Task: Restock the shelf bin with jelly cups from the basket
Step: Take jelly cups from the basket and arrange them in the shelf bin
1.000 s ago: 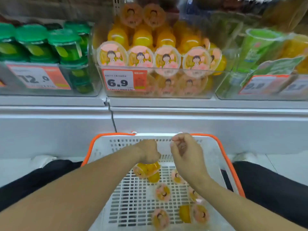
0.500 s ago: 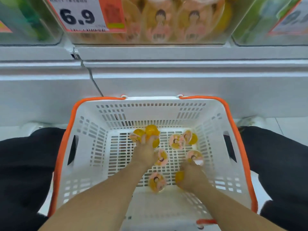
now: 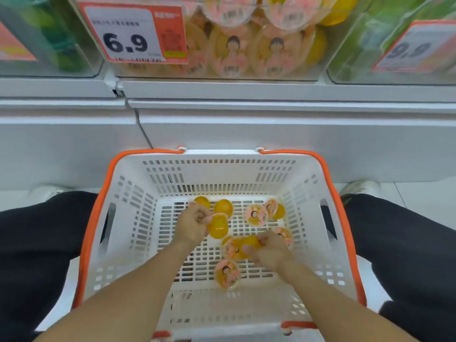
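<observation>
Head view: our black-trousered knees [image 3: 44, 233] flank the white slotted plastic basket with orange rim [image 3: 128, 206]. Inside, our left hand [image 3: 192, 227] grasps a yellow jelly cup [image 3: 218, 227]; our right hand [image 3: 269, 253] apparently pinches another (blurred). Above, the clear shelf bin [image 3: 318, 58] holds more.

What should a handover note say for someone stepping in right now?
Left hand: grips a jelly cup inside the basket.
Right hand: grips another cup on the basket floor.
Loose cups remain, e.g. one near, two at far right.
Shelf bin, tagged 6.9, already holds many cups.
Left: lift both held cups to the bin, then the rest.
</observation>
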Tool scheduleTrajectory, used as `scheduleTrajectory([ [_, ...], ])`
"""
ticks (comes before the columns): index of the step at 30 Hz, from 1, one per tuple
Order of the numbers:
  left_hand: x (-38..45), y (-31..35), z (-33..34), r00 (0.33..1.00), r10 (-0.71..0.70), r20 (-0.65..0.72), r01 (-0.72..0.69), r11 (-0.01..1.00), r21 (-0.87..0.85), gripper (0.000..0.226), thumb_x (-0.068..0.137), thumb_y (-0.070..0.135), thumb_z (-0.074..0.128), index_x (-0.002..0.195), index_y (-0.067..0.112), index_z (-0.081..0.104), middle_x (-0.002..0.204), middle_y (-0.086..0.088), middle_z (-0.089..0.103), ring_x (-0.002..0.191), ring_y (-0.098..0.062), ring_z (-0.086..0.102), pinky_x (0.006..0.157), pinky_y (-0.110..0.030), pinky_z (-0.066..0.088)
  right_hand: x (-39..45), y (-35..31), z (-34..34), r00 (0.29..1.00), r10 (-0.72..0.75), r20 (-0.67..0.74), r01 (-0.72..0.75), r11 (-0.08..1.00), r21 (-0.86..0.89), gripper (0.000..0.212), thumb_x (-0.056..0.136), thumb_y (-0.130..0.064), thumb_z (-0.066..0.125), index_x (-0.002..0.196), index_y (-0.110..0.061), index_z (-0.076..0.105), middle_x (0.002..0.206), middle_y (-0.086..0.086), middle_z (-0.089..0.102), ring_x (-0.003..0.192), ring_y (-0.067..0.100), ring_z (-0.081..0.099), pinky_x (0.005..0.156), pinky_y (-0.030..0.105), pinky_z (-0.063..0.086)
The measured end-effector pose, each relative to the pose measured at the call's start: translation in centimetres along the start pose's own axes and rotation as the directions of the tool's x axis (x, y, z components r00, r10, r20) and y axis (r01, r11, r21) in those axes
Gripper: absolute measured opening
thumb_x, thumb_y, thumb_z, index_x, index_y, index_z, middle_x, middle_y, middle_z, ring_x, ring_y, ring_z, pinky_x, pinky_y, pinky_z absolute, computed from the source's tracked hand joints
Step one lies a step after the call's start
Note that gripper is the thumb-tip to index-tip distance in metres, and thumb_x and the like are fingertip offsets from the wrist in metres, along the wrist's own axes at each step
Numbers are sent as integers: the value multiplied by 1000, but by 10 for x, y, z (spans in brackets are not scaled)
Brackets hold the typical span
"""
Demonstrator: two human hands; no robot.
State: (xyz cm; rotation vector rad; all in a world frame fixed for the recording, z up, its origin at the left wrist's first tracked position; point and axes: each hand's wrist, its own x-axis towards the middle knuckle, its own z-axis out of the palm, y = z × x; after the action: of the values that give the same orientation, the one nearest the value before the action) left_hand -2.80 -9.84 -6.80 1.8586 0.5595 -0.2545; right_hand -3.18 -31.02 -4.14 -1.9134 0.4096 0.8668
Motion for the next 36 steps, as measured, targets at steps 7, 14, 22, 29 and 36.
scheduleTrajectory([
  [7, -21, 69, -39, 943, -111, 315, 298, 701, -647, 10, 103, 15, 45, 103, 14, 55, 89, -10, 60, 69, -19, 53, 61, -29, 39, -40, -104, -43, 945, -322, -65, 325, 885, 335, 50, 70, -3, 86, 111, -19, 63, 124, 3, 64, 114, 22, 62, 96, 47, 53],
  [14, -53, 184, -74, 838, 21, 546, 452, 536, -714, 14, 90, 14, 49, 90, 8, 63, 80, -15, 61, 68, -28, 62, 68, -42, 60, -109, -196, -86, 754, -653, 71, 654, 756, 14, 60, 65, 12, 83, 106, -23, 57, 125, -1, 54, 99, 27, 66, 71, 32, 59],
  [22, -76, 274, -113, 744, 58, 665, 139, 961, -238, 62, 92, 60, 44, 120, 8, 63, 78, -13, 69, 57, -18, 62, 52, -26, 48, -128, -241, -86, 442, -890, 110, 886, 414, -211, 60, 63, 26, 59, 84, -31, 64, 112, -18, 67, 109, 1, 62, 89, 26, 54],
  [29, -67, 254, -103, 884, 318, 343, -260, 943, -205, 50, 77, 38, 79, 120, 21, 62, 108, 2, 76, 106, -11, 69, 95, -32, 49, -113, -275, -86, 742, -669, -28, 556, 593, 583, 41, 66, 27, 50, 72, -13, 46, 107, 10, 71, 107, 25, 66, 95, 38, 50],
  [36, -78, 267, -90, 864, 476, -164, -485, 875, -18, 55, 61, 51, 86, 98, 31, 52, 90, 16, 71, 82, 3, 66, 71, -21, 54, -124, -280, -89, 874, -448, 186, 337, 837, 430, 23, 84, -30, 72, 90, -8, 67, 76, 12, 61, 65, 23, 58, 56, 30, 48],
])
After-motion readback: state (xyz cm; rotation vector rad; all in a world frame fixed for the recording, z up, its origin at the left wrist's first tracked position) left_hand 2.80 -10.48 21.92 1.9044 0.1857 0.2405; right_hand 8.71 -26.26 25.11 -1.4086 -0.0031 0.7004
